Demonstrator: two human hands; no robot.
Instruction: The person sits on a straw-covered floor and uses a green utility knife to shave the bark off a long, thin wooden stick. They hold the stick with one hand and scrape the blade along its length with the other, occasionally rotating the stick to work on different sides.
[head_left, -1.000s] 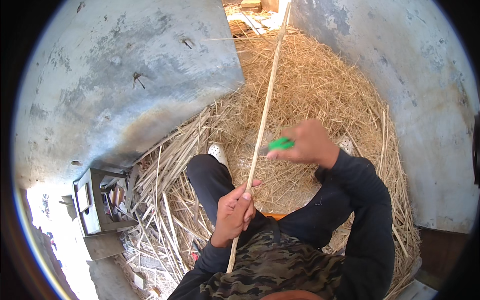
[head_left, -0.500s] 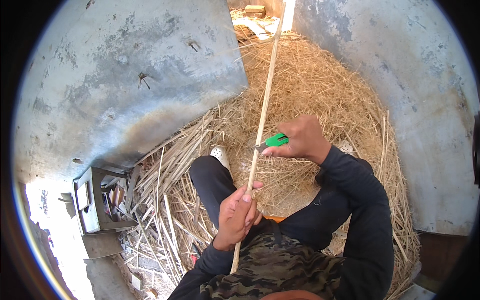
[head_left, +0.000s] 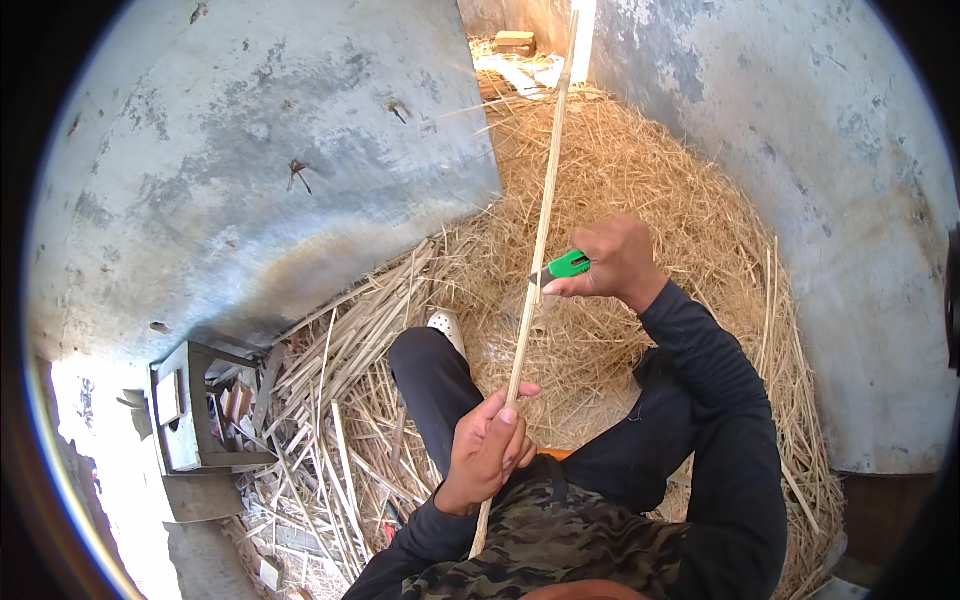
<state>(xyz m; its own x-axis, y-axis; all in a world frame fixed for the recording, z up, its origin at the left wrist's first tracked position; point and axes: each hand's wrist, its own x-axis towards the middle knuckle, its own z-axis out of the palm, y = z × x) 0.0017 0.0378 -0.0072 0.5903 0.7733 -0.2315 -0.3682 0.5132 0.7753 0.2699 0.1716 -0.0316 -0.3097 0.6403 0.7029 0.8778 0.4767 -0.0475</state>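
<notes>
A long, pale strip of split bamboo or cane (head_left: 546,215) runs from my lap up past the far end of the shavings. My left hand (head_left: 488,448) is closed around its lower part, thumb on top and index finger out to the right. Higher along the strip, my right hand (head_left: 618,262) grips a green utility knife (head_left: 570,264). The knife's blade lies against the right side of the strip, and a small sliver hangs at that spot beside my thumb.
Curly shavings (head_left: 640,165) cover the floor ahead. Many loose strips (head_left: 350,350) lie at left, near a small wooden cabinet (head_left: 205,410) with things inside. Grey walls (head_left: 260,150) rise on both sides. A yellowish block (head_left: 515,40) sits at the far opening. My legs are bent, one pale shoe (head_left: 447,328) showing.
My right hand and the knife have shifted slightly right and up in the picture. A sliver now shows at the blade. My left hand keeps its hold, a little lower in the picture.
</notes>
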